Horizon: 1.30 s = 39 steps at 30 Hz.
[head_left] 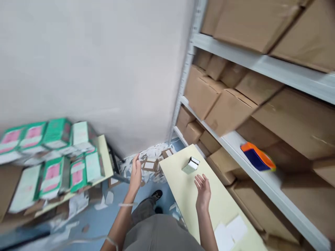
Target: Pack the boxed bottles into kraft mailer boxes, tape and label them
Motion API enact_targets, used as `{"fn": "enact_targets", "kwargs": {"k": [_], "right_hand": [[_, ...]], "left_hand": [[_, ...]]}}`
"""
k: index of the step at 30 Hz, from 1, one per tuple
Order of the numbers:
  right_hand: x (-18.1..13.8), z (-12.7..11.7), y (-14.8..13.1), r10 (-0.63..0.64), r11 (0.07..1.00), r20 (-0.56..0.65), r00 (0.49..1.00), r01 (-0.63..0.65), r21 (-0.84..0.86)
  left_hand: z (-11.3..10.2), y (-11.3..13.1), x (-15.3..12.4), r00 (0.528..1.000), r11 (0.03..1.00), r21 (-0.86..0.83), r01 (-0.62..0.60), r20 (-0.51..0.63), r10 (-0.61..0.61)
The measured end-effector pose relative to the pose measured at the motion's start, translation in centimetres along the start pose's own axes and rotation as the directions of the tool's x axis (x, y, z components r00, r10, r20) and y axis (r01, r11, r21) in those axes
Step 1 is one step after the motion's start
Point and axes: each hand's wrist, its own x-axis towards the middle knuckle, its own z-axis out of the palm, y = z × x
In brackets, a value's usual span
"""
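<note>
A white wall fills our view on the left, and grey metal shelving packed with cardboard cartons runs along our right. On the blue floor between them, torn paper scraps lie in the corner. To our left, green-and-pink packages sit in rows on a pale board. An orange-and-blue item rests on a lower shelf. In front of us, a long pale yellow board slopes away beside the shelving, with white paper sheets at its near right corner. A small silver-and-white box stands near its far end, around mid-width. Our right hand is open, fingers spread, just short of the box and over the board. Our left hand is open too, fingers raised, beyond the board's left edge. Neither hand holds anything.
</note>
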Motion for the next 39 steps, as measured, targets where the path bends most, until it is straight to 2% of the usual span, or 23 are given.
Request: {"fn": "enact_targets", "kwargs": {"k": [3,5,7,9,11,12,14,19,22,25,28,31,34,37,39], "right_hand": [[-0.5,3.5,-0.1,0.043,0.996,0.288,0.957,-0.017,-0.092],[-1.1,5.3,0.4,0.075,0.989,0.396,0.915,-0.017,-0.148],[-1.9,6.8,1.2,0.126,0.980,0.446,0.886,-0.042,-0.193],[-3.0,8.3,2.4,0.194,0.969,0.477,0.857,-0.091,-0.231],[-4.7,9.8,3.7,0.271,0.951,0.515,0.813,-0.143,-0.274],[-5.7,10.6,4.4,0.309,0.940,0.540,0.783,-0.164,-0.301],[-8.2,11.9,5.7,0.379,0.915,0.594,0.710,-0.193,-0.354],[-15.1,14.5,8.8,0.487,0.869,0.704,0.518,-0.204,-0.451],[-18.8,15.8,10.8,0.504,0.859,0.725,0.470,-0.187,-0.476],[-22.4,17.4,13.1,0.504,0.859,0.714,0.485,-0.194,-0.475],[-27.0,19.4,15.6,0.520,0.851,0.689,0.504,-0.236,-0.469],[-32.9,21.6,17.9,0.543,0.839,0.685,0.486,-0.273,-0.471],[-39.4,23.4,19.8,0.587,0.809,0.689,0.425,-0.300,-0.505],[-44.8,24.7,21.4,0.632,0.774,0.702,0.327,-0.293,-0.561],[-47.2,25.7,22.3,0.652,0.757,0.710,0.265,-0.265,-0.597]], "left_hand": [[-3.6,-2.3,-4.8,0.983,0.997,-0.013,0.071,-0.170,-0.072],[-7.4,-3.3,-7.5,0.938,0.997,-0.008,0.077,-0.338,-0.075],[-12.1,-3.7,-9.9,0.848,0.998,0.012,0.061,-0.528,-0.045],[-16.7,-3.6,-12.4,0.724,0.998,0.040,0.047,-0.690,-0.006],[-20.2,-3.2,-15.0,0.596,0.998,0.046,0.052,-0.803,0.006],[-21.3,-3.1,-16.2,0.543,0.998,0.036,0.060,-0.840,-0.002],[-22.7,-3.1,-18.2,0.473,0.997,-0.011,0.076,-0.880,-0.046],[-24.5,-4.7,-20.7,0.377,0.980,-0.176,0.090,-0.905,-0.197],[-28.0,-5.9,-22.0,0.355,0.970,-0.225,0.097,-0.902,-0.245],[-33.7,-6.5,-23.7,0.339,0.963,-0.250,0.105,-0.901,-0.271],[-39.8,-6.4,-25.2,0.287,0.956,-0.272,0.108,-0.912,-0.292],[-45.2,-6.3,-26.1,0.267,0.947,-0.291,0.134,-0.910,-0.318],[-49.2,-6.4,-26.4,0.286,0.926,-0.346,0.153,-0.881,-0.376],[-52.1,-7.0,-26.3,0.328,0.896,-0.416,0.152,-0.834,-0.443],[-53.6,-7.5,-26.0,0.349,0.883,-0.448,0.137,-0.813,-0.467]]}}
